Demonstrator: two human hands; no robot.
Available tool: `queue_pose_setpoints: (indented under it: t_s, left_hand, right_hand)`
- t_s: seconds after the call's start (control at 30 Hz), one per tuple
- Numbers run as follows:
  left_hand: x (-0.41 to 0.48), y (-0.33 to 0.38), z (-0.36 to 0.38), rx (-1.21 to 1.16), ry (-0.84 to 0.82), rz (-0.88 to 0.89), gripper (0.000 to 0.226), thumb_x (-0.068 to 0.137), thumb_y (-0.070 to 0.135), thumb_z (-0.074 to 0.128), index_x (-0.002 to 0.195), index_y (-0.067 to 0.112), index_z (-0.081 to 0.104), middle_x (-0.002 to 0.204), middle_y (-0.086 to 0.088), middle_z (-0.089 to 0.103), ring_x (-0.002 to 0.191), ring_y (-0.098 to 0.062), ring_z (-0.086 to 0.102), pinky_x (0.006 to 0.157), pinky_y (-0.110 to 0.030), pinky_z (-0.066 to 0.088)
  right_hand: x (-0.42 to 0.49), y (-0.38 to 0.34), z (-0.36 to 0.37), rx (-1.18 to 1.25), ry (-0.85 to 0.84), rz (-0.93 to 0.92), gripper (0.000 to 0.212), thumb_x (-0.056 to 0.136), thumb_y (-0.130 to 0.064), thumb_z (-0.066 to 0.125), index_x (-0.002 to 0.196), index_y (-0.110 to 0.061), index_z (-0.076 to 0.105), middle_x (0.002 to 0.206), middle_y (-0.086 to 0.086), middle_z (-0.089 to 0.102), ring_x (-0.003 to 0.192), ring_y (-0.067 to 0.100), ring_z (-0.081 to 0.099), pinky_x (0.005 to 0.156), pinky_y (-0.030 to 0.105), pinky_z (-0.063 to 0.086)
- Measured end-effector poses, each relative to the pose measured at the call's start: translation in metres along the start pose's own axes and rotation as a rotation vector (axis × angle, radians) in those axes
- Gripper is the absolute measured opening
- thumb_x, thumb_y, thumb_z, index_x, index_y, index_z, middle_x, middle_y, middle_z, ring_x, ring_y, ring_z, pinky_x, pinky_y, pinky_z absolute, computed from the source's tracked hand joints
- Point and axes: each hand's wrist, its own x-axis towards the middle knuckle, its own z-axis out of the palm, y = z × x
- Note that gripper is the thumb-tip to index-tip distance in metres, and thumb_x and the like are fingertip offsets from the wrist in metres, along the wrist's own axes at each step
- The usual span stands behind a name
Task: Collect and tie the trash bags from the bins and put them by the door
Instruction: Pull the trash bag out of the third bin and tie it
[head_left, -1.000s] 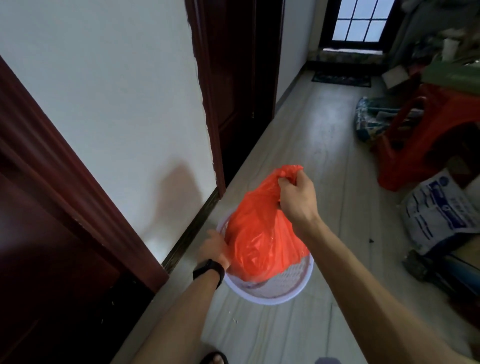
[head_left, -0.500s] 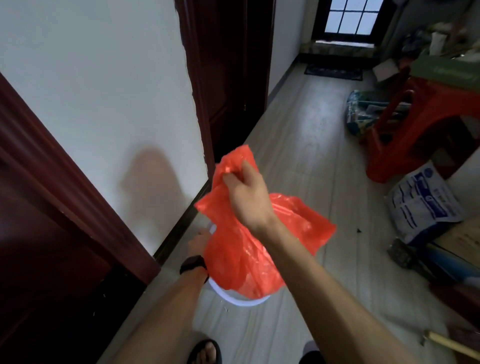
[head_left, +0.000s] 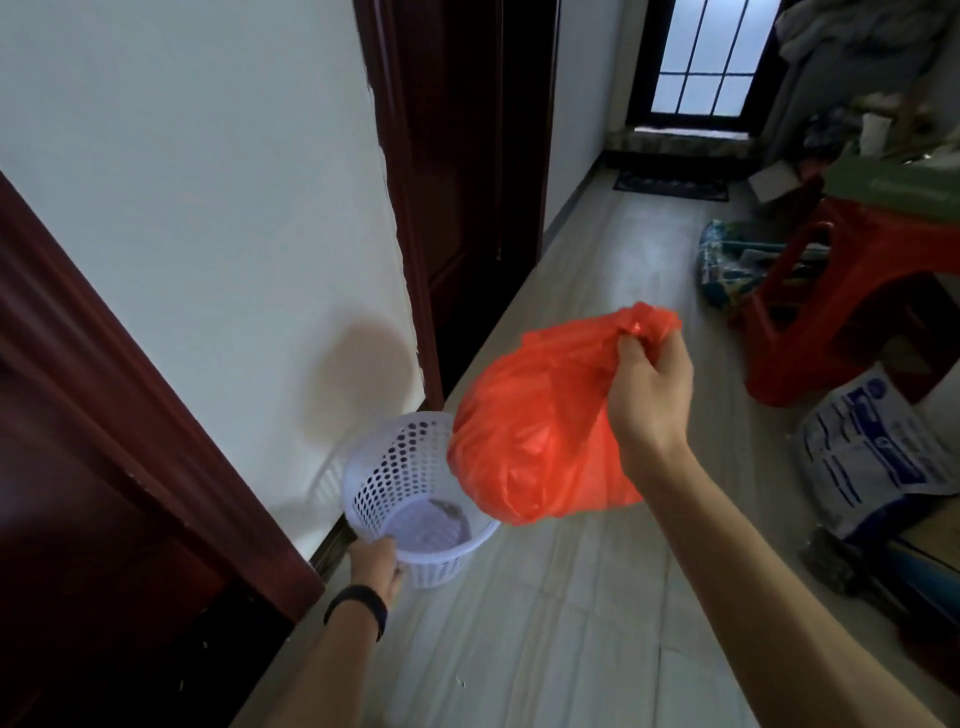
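Note:
An orange plastic trash bag hangs in the air, bunched at its top in my right hand, which is closed around the gathered neck. The bag is fully out of the bin and to its right. A white perforated plastic bin stands on the floor against the wall, with nothing but a bit of dirt on its bottom. My left hand, a black band on its wrist, grips the bin's near rim.
Dark wooden door frames line the white wall on the left. A red plastic stool, a white printed sack and other clutter fill the right side. A dark door with window panes ends the corridor.
My right hand has pulled the orange bag up out of the bin and swung it to the right. The bin's inside is now exposed. My left hand stays on the rim.

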Motion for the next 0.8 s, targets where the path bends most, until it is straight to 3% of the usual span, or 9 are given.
queue_pose_setpoints:
  t_s: [0.07,0.13,0.2,0.27,0.43,0.57,0.63,0.7,0.8]
  left_hand:
    - [-0.005,-0.003,0.002,0.050,-0.030,0.000,0.052,0.094,0.018,0.057,0.142,0.007,0.040,0.135,-0.013,0.053,0.109,-0.032,0.057,0.081,-0.042,0.052]
    - [-0.014,0.004,0.004,0.122,0.093,0.064,0.069,0.088,0.020,0.066,0.146,0.004,0.033,0.141,-0.019,0.047,0.122,-0.039,0.051,0.099,-0.049,0.047]
    - [-0.031,0.018,0.005,0.237,0.236,0.194,0.082,0.080,0.025,0.071,0.147,0.003,0.031,0.144,-0.023,0.045,0.127,-0.042,0.048,0.106,-0.052,0.043]
    - [-0.052,0.033,0.012,0.390,0.265,0.351,0.084,0.077,0.033,0.068,0.147,0.003,0.033,0.147,-0.022,0.043,0.132,-0.040,0.045,0.109,-0.052,0.039]
    - [-0.137,0.081,0.069,0.421,-0.008,0.735,0.062,0.093,0.023,0.060,0.148,0.010,0.035,0.149,-0.010,0.044,0.134,-0.028,0.044,0.114,-0.044,0.035]
    - [-0.199,0.105,0.123,0.316,-0.275,0.888,0.039,0.096,0.030,0.053,0.133,0.017,0.053,0.132,0.001,0.057,0.122,-0.016,0.053,0.106,-0.035,0.040]
    - [-0.218,0.101,0.155,0.299,-0.525,0.913,0.028,0.091,0.036,0.055,0.113,0.023,0.067,0.118,0.003,0.067,0.113,-0.013,0.060,0.104,-0.035,0.044]
    - [-0.221,0.083,0.177,0.297,-0.784,0.865,0.024,0.088,0.038,0.055,0.100,0.029,0.074,0.109,0.002,0.073,0.109,-0.015,0.065,0.104,-0.039,0.045]
    - [-0.214,0.040,0.197,0.326,-1.038,0.803,0.027,0.094,0.035,0.051,0.101,0.028,0.076,0.110,-0.003,0.074,0.106,-0.016,0.066,0.098,-0.037,0.048]
  right_hand:
    - [0.000,0.006,-0.003,-0.015,0.025,0.011,0.019,0.097,-0.012,0.047,0.092,-0.024,0.060,0.080,-0.015,0.060,0.071,-0.007,0.053,0.079,0.022,0.041]
    - [-0.001,0.004,-0.004,-0.007,0.036,0.014,0.018,0.097,-0.012,0.047,0.094,-0.024,0.060,0.079,-0.014,0.059,0.071,-0.005,0.052,0.079,0.024,0.041]
    - [-0.005,-0.002,-0.005,0.001,0.037,0.013,0.018,0.096,-0.012,0.046,0.093,-0.024,0.060,0.078,-0.014,0.058,0.071,-0.003,0.052,0.078,0.026,0.043]
    - [-0.008,-0.011,-0.010,0.016,0.058,-0.004,0.017,0.096,-0.012,0.046,0.092,-0.022,0.059,0.077,-0.014,0.056,0.069,-0.006,0.051,0.076,0.023,0.044]
    - [-0.009,-0.037,-0.038,0.093,0.132,-0.066,0.020,0.097,-0.010,0.044,0.084,-0.023,0.053,0.072,-0.015,0.049,0.061,-0.009,0.046,0.063,0.008,0.039]
    - [-0.014,-0.025,-0.068,0.052,0.131,-0.063,0.011,0.095,-0.007,0.047,0.089,-0.007,0.056,0.072,-0.013,0.050,0.062,-0.006,0.046,0.064,0.010,0.039]
    - [-0.020,0.001,-0.084,-0.001,0.121,-0.008,0.009,0.095,-0.006,0.049,0.091,-0.002,0.056,0.074,-0.009,0.053,0.065,-0.003,0.047,0.068,0.018,0.043]
    - [-0.031,0.034,-0.094,-0.048,0.089,0.084,0.009,0.094,-0.010,0.050,0.090,-0.007,0.058,0.077,-0.004,0.061,0.073,0.008,0.055,0.076,0.036,0.049]
    - [-0.045,0.075,-0.113,-0.088,0.104,0.201,0.014,0.088,-0.025,0.050,0.089,-0.015,0.060,0.082,-0.003,0.067,0.081,0.018,0.063,0.084,0.051,0.050]
